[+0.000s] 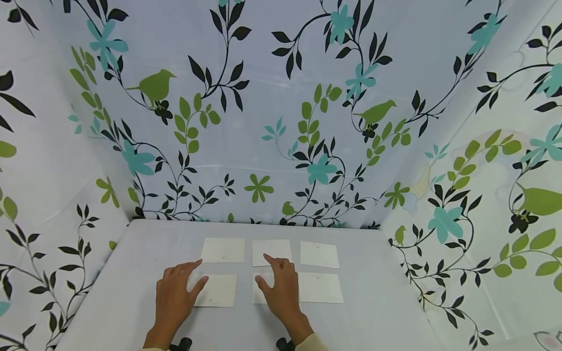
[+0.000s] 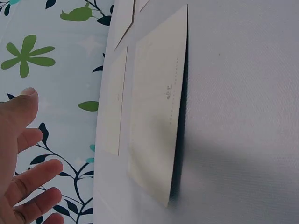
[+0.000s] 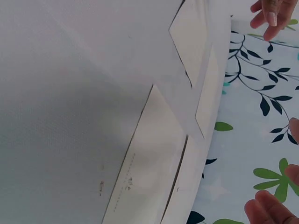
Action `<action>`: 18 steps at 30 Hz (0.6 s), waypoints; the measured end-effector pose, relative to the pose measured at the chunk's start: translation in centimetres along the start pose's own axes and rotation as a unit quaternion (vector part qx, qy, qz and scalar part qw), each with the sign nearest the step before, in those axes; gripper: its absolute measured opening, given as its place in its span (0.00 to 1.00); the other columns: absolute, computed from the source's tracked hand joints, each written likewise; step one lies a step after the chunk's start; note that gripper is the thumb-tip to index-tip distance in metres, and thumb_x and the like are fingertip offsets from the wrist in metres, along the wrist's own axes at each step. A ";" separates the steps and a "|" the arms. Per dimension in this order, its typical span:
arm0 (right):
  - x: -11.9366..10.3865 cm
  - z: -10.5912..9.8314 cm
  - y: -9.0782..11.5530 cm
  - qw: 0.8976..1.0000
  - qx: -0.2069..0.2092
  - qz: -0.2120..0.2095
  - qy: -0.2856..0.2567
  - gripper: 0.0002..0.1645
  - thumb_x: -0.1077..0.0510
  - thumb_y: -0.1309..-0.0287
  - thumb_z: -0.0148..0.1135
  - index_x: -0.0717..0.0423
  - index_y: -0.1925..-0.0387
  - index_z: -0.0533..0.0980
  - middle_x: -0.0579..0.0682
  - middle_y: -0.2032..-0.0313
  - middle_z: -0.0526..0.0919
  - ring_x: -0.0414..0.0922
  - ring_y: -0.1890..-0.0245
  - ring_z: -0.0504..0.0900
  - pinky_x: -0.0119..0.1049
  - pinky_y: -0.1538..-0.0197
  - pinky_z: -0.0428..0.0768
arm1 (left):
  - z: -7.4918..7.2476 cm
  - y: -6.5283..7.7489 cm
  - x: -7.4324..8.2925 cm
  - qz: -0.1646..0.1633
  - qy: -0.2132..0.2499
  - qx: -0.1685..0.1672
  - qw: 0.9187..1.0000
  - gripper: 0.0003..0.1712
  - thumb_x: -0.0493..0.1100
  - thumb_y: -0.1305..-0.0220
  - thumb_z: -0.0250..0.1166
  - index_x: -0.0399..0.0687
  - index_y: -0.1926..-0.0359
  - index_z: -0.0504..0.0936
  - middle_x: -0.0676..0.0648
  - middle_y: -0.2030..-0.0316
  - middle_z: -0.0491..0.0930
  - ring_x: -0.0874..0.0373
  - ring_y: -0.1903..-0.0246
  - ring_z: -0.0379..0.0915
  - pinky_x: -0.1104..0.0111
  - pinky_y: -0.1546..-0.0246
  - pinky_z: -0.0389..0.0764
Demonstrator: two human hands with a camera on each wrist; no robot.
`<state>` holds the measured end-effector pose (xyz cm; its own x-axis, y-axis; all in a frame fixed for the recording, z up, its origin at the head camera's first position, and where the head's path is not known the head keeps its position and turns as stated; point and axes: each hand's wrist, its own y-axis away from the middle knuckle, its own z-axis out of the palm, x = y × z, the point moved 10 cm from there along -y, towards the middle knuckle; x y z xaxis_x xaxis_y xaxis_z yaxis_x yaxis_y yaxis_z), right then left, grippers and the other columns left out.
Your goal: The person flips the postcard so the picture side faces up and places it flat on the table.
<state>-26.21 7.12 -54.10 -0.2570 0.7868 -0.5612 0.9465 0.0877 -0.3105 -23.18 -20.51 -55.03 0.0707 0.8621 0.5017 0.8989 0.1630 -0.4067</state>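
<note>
Several blank cream cards lie flat on the white table in two rows. My left hand (image 1: 175, 295) hovers over the left edge of the front-left card (image 1: 217, 291), fingers spread and holding nothing. In the left wrist view a card (image 2: 156, 107) fills the middle, one long edge slightly raised above a dark shadow. Over the front-middle card (image 1: 259, 295), mostly covering it, is my right hand (image 1: 283, 292), its thumb and forefinger apart and grasping nothing. Its index fingertip overlaps the back-middle card (image 1: 261, 247). A card (image 3: 145, 172) with faint small print shows in the right wrist view.
The back-left card (image 1: 223, 250), back-right card (image 1: 319, 255) and front-right card (image 1: 321, 287) sit around the hands. A cloth (image 1: 272, 122) printed with leaves, birds and flowers hangs behind the table (image 1: 373, 273) and along both sides.
</note>
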 end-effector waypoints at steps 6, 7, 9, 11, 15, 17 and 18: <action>-0.2 1.6 0.3 1.000 -0.010 0.005 -0.024 0.40 0.44 0.47 0.74 0.26 0.33 0.68 0.44 0.47 0.76 0.42 0.46 0.73 0.46 0.46 0.72 | -0.2 0.4 -1.5 -0.020 0.009 0.004 1.000 0.30 0.50 0.49 0.77 0.53 0.43 0.83 0.39 0.48 0.84 0.39 0.52 0.72 0.44 0.57 0.69; -0.3 1.8 0.4 1.000 -0.011 0.006 -0.027 0.40 0.44 0.47 0.74 0.27 0.34 0.69 0.44 0.47 0.76 0.42 0.45 0.73 0.46 0.46 0.72 | -0.3 0.5 -1.8 -0.021 0.010 0.005 1.000 0.30 0.50 0.50 0.78 0.53 0.44 0.84 0.39 0.49 0.84 0.40 0.52 0.72 0.44 0.57 0.70; -0.5 2.2 0.6 0.999 -0.012 0.010 -0.036 0.39 0.44 0.49 0.75 0.28 0.35 0.71 0.44 0.46 0.75 0.42 0.46 0.73 0.44 0.48 0.72 | -0.2 0.7 -2.2 -0.028 0.011 0.002 1.000 0.29 0.49 0.50 0.78 0.53 0.45 0.84 0.38 0.50 0.84 0.40 0.53 0.72 0.45 0.57 0.70; -0.6 2.5 0.8 0.999 -0.011 0.015 -0.045 0.39 0.45 0.50 0.76 0.29 0.36 0.72 0.44 0.45 0.74 0.41 0.48 0.73 0.41 0.50 0.72 | 0.0 1.0 -2.6 -0.034 0.010 -0.001 0.999 0.29 0.49 0.50 0.78 0.53 0.45 0.85 0.39 0.50 0.85 0.41 0.54 0.72 0.46 0.57 0.70; -0.8 3.1 1.3 0.998 -0.006 0.022 -0.055 0.37 0.47 0.52 0.78 0.29 0.39 0.75 0.43 0.45 0.74 0.38 0.54 0.73 0.34 0.56 0.71 | 0.3 1.4 -3.3 -0.043 0.007 -0.005 0.999 0.29 0.47 0.51 0.79 0.54 0.46 0.85 0.39 0.50 0.85 0.42 0.54 0.72 0.48 0.58 0.70; -0.9 3.5 1.5 0.998 -0.004 0.025 -0.058 0.37 0.47 0.53 0.78 0.29 0.39 0.76 0.42 0.45 0.74 0.37 0.56 0.74 0.32 0.58 0.71 | 0.4 1.5 -3.6 -0.045 0.004 -0.005 0.999 0.28 0.47 0.52 0.79 0.54 0.46 0.85 0.39 0.50 0.85 0.43 0.54 0.72 0.48 0.58 0.70; -0.9 3.7 1.5 0.998 -0.005 0.027 -0.060 0.37 0.47 0.54 0.78 0.30 0.40 0.76 0.41 0.46 0.74 0.36 0.57 0.75 0.31 0.58 0.71 | 0.4 1.5 -3.7 -0.045 0.005 -0.003 0.999 0.28 0.47 0.52 0.79 0.54 0.46 0.85 0.39 0.51 0.85 0.43 0.54 0.72 0.48 0.58 0.70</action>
<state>-25.24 4.30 -56.89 -0.2264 0.7116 -0.6651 0.9613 0.0531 -0.2704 -22.25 -23.30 -57.81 -0.0066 0.8391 0.5440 0.9044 0.2371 -0.3548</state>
